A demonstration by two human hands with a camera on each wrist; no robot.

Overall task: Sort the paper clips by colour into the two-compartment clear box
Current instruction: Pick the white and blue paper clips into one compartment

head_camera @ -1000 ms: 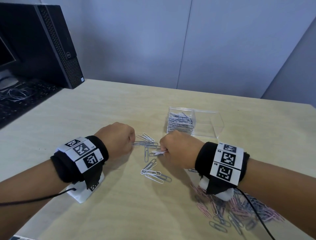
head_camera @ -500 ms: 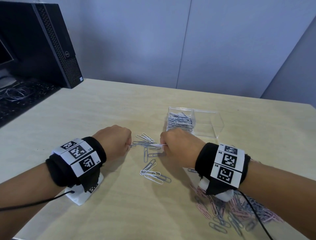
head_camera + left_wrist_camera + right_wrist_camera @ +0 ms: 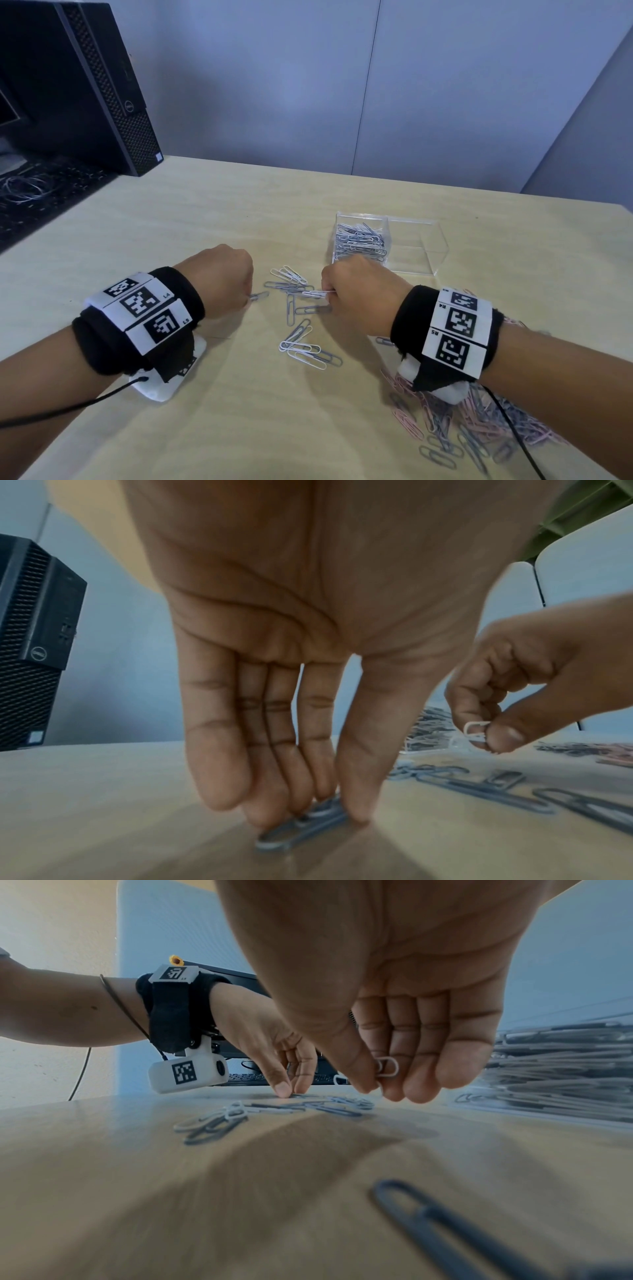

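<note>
My left hand (image 3: 247, 297) pinches a blue-grey paper clip (image 3: 301, 825) between thumb and fingertips, down on the table. My right hand (image 3: 327, 295) holds white paper clips (image 3: 387, 1066) pinched between thumb and fingers, a little above the table. Between the hands lie several loose white and blue clips (image 3: 301, 342). The two-compartment clear box (image 3: 436, 245) stands just beyond my right hand. Its left compartment holds several blue and white clips (image 3: 359, 240); I see no clips in the right one. A mixed pile of pink and blue clips (image 3: 479, 428) lies under my right forearm.
A black computer tower (image 3: 85, 85) stands at the back left, with a keyboard and coiled cables (image 3: 34, 192) beside it. A grey wall runs behind the wooden table (image 3: 205, 212). A black cable (image 3: 51, 413) trails from my left wrist.
The clips stretched between both hands have come apart. My left hand has drawn left and down with the blue clip; my right hand keeps the white ones.
</note>
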